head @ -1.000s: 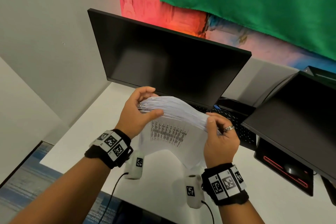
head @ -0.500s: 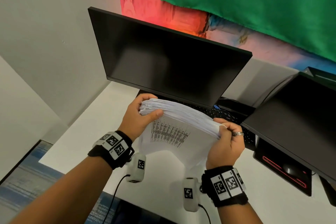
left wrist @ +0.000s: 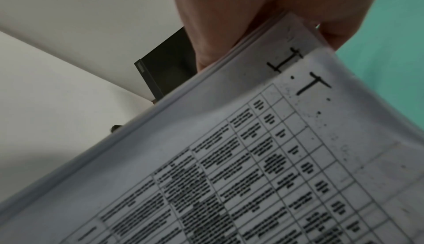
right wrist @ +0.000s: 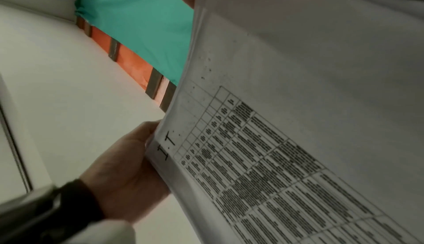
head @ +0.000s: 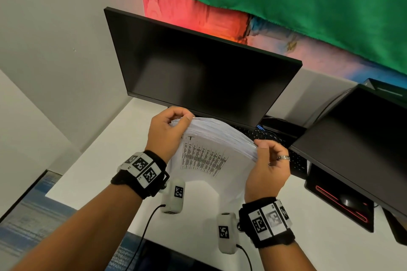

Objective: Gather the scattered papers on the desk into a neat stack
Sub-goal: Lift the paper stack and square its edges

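Note:
A thick stack of white papers (head: 207, 156) stands on edge above the white desk (head: 99, 160), its top edges bowed upward. The near sheet carries a printed table and a handwritten "I.T" (left wrist: 305, 77). My left hand (head: 169, 130) grips the stack's upper left corner, thumb on the near face and fingers curled over the far side. My right hand (head: 267, 160) grips the upper right corner the same way. The left wrist view shows the stack (left wrist: 252, 166) close up, and the right wrist view shows the stack (right wrist: 286, 139) with my left hand (right wrist: 128, 171) at its edge.
A dark monitor (head: 198, 68) stands right behind the papers, with a black keyboard (head: 284, 147) under it. A second dark screen (head: 356, 145) is at the right over a black mouse pad with a mouse (head: 348, 201). The desk's left edge (head: 63, 174) is near.
The stack's top has bowed up more. My left thumb has slid up to the top corner, and my right hand's fingers have shifted on the right corner. Both hands kept their hold.

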Available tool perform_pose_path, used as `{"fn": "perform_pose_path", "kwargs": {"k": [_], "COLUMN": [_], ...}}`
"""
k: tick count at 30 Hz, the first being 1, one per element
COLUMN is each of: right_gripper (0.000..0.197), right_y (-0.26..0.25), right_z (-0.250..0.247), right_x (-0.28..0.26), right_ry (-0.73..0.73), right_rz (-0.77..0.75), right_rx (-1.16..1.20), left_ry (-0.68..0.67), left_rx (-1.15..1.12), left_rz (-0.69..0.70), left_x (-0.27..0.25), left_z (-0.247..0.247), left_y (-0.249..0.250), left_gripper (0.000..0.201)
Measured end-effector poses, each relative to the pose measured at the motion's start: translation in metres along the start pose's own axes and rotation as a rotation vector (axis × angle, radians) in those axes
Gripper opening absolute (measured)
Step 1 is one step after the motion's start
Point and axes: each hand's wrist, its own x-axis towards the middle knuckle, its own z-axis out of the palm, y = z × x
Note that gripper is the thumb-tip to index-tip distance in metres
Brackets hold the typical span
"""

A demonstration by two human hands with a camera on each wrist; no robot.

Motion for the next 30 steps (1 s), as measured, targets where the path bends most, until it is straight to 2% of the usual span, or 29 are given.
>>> {"fn": "perform_pose_path", "kwargs": {"k": [4, 6, 9, 14, 18, 22, 24, 25, 26, 28, 29, 30], "right_gripper": [0.006, 0.007, 0.009, 0.005, 0.012, 0.008, 0.007, 0.007, 0.009, 0.018, 0.02, 0.02], "right_y": [0.004, 0.006, 0.009, 0.007, 0.01, 0.015, 0.017, 0.017, 0.016, 0.015, 0.014, 0.013], "right_z": [0.0, -0.002, -0.004, -0.001, 0.001, -0.001, -0.002, -0.002, -0.002, -0.003, -0.003, -0.004], "right_x": [-0.005, -0.005, -0.003, -0.001, 0.003, 0.004, 0.004, 0.004, 0.004, 0.005, 0.006, 0.007], "right_ry": [-0.032, -0.035, -0.018, -0.016, -0.001, -0.101, -0.106, -0.104, -0.101, -0.08, -0.067, -0.061], "right_rz": [-0.009, 0.012, 0.033, 0.028, -0.023, -0.167, -0.17, -0.155, -0.141, -0.118, -0.102, -0.095], "right_rx": [-0.056, -0.065, -0.051, -0.03, -0.067, -0.2, -0.208, -0.209, -0.211, -0.198, -0.177, -0.159], "left_ry": [0.013, 0.001, -0.029, 0.017, 0.07, 0.125, 0.078, 0.013, -0.074, -0.263, -0.319, -0.338], "left_rx": [0.004, -0.035, -0.03, -0.003, 0.013, 0.021, -0.014, -0.032, -0.043, -0.042, -0.002, 0.051], "left_rz": [-0.023, -0.069, -0.134, -0.143, -0.124, -0.119, -0.076, -0.034, 0.005, 0.059, 0.076, 0.097], "left_x": [0.001, 0.002, 0.006, 0.008, 0.008, 0.008, 0.004, 0.001, -0.002, -0.005, -0.006, -0.006], "left_z": [0.002, 0.003, 0.005, 0.008, 0.008, 0.009, 0.008, 0.005, 0.001, -0.007, -0.01, -0.012], "left_y": [0.005, 0.007, 0.006, 0.008, 0.008, 0.006, 0.005, 0.005, 0.003, -0.002, -0.003, -0.004], "left_gripper": [0.004, 0.009, 0.004, 0.016, 0.021, 0.02, 0.012, 0.006, 0.018, 0.057, 0.069, 0.07]}}
